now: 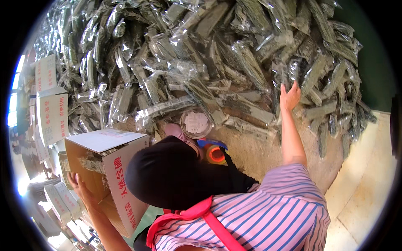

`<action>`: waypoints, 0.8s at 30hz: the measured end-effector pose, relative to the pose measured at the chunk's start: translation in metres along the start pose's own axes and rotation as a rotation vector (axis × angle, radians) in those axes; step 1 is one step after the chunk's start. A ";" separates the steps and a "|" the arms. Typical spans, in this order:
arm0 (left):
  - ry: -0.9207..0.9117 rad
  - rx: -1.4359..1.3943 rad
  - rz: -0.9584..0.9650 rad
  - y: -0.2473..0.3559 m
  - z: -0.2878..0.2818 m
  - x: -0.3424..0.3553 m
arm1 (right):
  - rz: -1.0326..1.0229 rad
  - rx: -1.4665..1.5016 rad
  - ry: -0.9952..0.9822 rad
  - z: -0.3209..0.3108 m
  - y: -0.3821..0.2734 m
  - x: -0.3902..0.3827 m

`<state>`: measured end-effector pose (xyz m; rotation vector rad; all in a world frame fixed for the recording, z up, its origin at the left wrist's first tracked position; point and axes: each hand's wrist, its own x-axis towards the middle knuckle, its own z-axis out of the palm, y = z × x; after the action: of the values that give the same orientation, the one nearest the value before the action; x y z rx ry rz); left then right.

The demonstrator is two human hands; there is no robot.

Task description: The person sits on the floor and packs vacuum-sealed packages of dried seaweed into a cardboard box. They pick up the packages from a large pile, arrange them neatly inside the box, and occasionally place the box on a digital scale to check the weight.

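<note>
My left hand (83, 190) is at the open side of a white cardboard box (130, 180) with red print, its fingers closed over the edge of the cardboard. Inside the box, a clear-wrapped bundle (93, 162) shows near the top. Stretched far to the right, my right hand (289, 97) has thumb and finger apart at the near end of a plastic-wrapped, grey-green bundle (279, 72). Its fingertips meet the shiny film; I cannot tell whether they grip it. A large heap of similar bundles (247, 58) spreads across the floor ahead.
A round clear tub (196, 124) with a pale label stands near my pink shoe (173, 130). Beside my black-clad leg (167, 171) lie an orange ring-shaped thing (216, 154) and a blue piece (212, 144). More white boxes (52, 117) stand at left; pale floor tiles (360, 163) lie right.
</note>
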<state>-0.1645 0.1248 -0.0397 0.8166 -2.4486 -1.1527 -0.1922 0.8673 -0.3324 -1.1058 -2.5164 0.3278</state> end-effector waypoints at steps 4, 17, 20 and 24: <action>-0.005 0.031 0.395 0.091 0.064 -0.030 | 0.208 0.787 -0.160 0.086 -0.042 0.100; -0.565 0.255 0.832 0.188 0.272 -0.067 | -0.618 1.292 -0.328 -0.098 -0.325 -0.060; -0.447 -0.019 0.621 0.204 0.262 -0.055 | -0.483 1.362 -0.407 -0.066 -0.298 -0.040; -0.497 -0.704 0.206 0.183 0.212 -0.026 | -0.441 -0.119 -0.231 0.059 -0.114 -0.008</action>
<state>-0.3159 0.3613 -0.0313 0.0674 -2.1077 -2.1272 -0.2868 0.7821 -0.3470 -0.5457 -2.9246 0.1929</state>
